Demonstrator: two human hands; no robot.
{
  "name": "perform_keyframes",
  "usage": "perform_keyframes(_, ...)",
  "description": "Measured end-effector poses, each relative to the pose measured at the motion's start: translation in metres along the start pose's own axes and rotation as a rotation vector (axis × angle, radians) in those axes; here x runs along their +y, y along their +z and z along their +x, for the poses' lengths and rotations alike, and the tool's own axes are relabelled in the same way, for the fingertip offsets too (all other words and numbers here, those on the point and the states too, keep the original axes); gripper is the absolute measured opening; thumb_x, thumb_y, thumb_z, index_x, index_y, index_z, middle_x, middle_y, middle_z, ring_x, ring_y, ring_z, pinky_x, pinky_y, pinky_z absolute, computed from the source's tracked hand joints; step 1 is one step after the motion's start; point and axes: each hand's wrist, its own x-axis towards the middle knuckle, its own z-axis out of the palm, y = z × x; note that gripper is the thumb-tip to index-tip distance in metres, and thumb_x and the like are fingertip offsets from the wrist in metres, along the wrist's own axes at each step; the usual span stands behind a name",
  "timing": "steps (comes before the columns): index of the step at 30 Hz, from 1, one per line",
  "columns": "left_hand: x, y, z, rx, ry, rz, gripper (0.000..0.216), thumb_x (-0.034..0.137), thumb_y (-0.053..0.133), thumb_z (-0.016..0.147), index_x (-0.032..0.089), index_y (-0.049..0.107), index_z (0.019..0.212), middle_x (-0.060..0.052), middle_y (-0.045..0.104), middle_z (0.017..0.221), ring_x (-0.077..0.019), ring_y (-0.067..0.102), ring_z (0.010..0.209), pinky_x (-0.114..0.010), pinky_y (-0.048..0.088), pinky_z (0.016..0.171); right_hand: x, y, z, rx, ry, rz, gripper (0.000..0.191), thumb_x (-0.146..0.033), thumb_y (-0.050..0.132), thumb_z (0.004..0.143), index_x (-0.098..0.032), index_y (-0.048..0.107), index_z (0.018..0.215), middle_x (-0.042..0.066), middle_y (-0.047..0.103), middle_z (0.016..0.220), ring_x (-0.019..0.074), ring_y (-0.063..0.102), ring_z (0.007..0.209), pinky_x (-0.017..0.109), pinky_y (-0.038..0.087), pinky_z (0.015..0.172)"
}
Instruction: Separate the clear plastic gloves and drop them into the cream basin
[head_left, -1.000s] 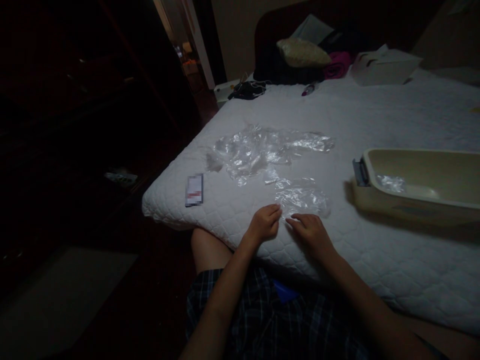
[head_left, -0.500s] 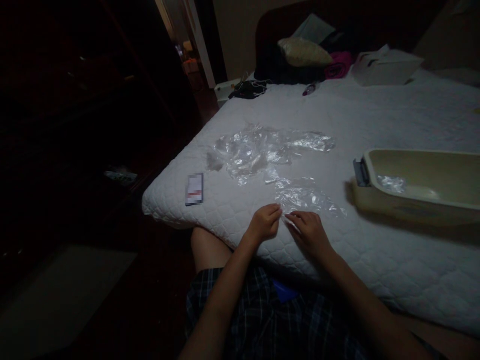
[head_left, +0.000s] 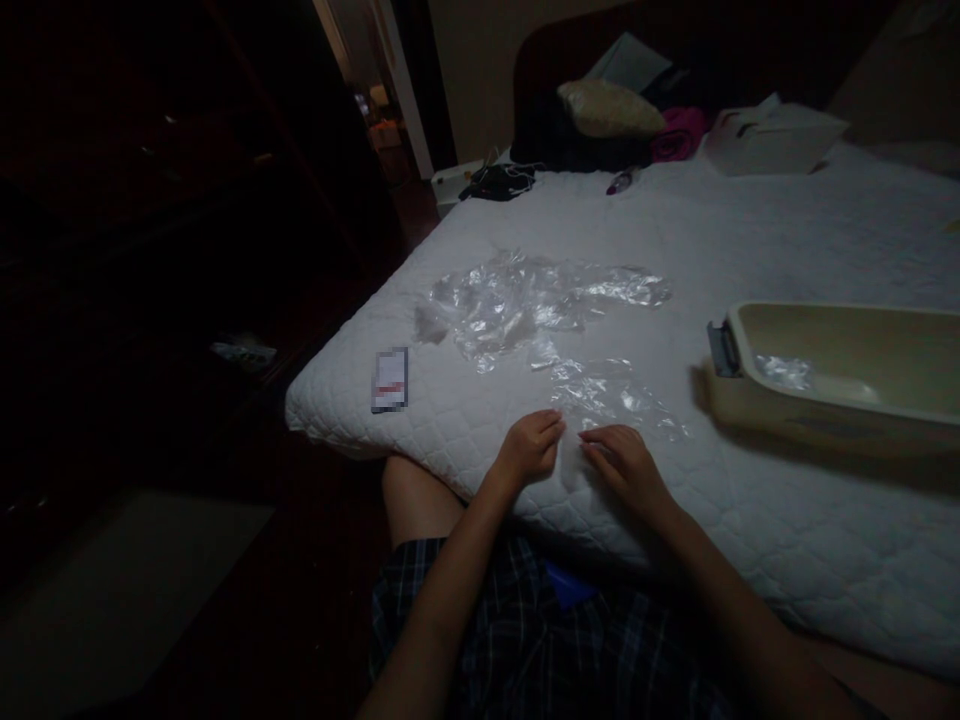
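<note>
A clear plastic bag (head_left: 619, 392) lies crinkled on the white quilted bed, its near edge reaching my hands. My left hand (head_left: 531, 445) is closed in a pinch at that edge, fingers curled together. A short gap to the right, my right hand (head_left: 624, 468) also pinches with thumb and fingertips at the thin film. The film between the hands is faint and hard to trace in the dim light. Beyond them spreads a heap of clear plastic bags (head_left: 510, 305).
On the right stands a cream plastic bin (head_left: 840, 410) with a grey latch and some clear plastic inside. A phone (head_left: 390, 380) lies near the bed's left edge. Farther back are a pillow (head_left: 611, 108), a pink cloth roll (head_left: 679, 133) and a white box (head_left: 776, 140).
My right hand has shifted slightly right and down, widening the gap between my hands. My left hand has barely moved.
</note>
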Motion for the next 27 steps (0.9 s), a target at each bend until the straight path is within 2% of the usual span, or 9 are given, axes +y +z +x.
perform_keyframes(5, 0.0, 0.0, 0.0, 0.008, 0.036, 0.005, 0.031, 0.014, 0.047, 0.075, 0.014, 0.06, 0.103, -0.014, 0.06, 0.116, -0.0222, 0.055, 0.109, -0.042, 0.05, 0.089, 0.002, -0.003, -0.005, 0.012, -0.057, -0.103, 0.022, -0.026, 0.051, 0.084, -0.022, 0.059, 0.104, 0.008, 0.065, 0.095, 0.0217, 0.058, 0.089, 0.04, 0.043, 0.081)
perform_keyframes(9, 0.001, -0.002, 0.0, 0.01, 0.047, 0.007, 0.036, 0.01, 0.045, 0.075, 0.013, 0.057, 0.109, -0.013, 0.059, 0.118, -0.0223, 0.052, 0.115, -0.043, 0.048, 0.092, -0.005, -0.003, -0.014, -0.036, -0.146, -0.187, 0.023, -0.021, 0.051, 0.083, -0.021, 0.06, 0.105, 0.009, 0.064, 0.1, 0.022, 0.056, 0.091, 0.042, 0.041, 0.084)
perform_keyframes(18, 0.005, -0.01, 0.006, 0.014, 0.098, -0.001, 0.041, 0.009, 0.046, 0.074, 0.013, 0.052, 0.114, -0.012, 0.057, 0.121, -0.0247, 0.041, 0.124, -0.045, 0.042, 0.096, -0.016, -0.002, -0.027, -0.12, -0.201, -0.171, 0.022, -0.018, 0.047, 0.085, -0.021, 0.06, 0.102, 0.006, 0.067, 0.093, 0.0184, 0.06, 0.088, 0.045, 0.036, 0.092)
perform_keyframes(22, 0.007, -0.011, 0.006, 0.045, 0.081, 0.06, 0.029, 0.013, 0.046, 0.078, 0.015, 0.056, 0.105, -0.014, 0.053, 0.123, -0.0259, 0.046, 0.118, -0.045, 0.045, 0.09, -0.02, -0.002, -0.025, -0.129, -0.198, -0.159, 0.019, -0.018, 0.046, 0.086, -0.021, 0.06, 0.099, 0.006, 0.067, 0.093, 0.0185, 0.06, 0.087, 0.045, 0.035, 0.092)
perform_keyframes(27, 0.012, -0.01, -0.001, 0.04, 0.085, 0.116, 0.025, 0.014, 0.046, 0.08, 0.013, 0.057, 0.103, -0.013, 0.062, 0.102, -0.0241, 0.056, 0.101, -0.04, 0.049, 0.081, -0.022, -0.003, -0.024, -0.105, -0.16, -0.133, 0.018, -0.019, 0.046, 0.087, -0.02, 0.061, 0.096, 0.006, 0.066, 0.093, 0.0185, 0.059, 0.087, 0.044, 0.037, 0.091)
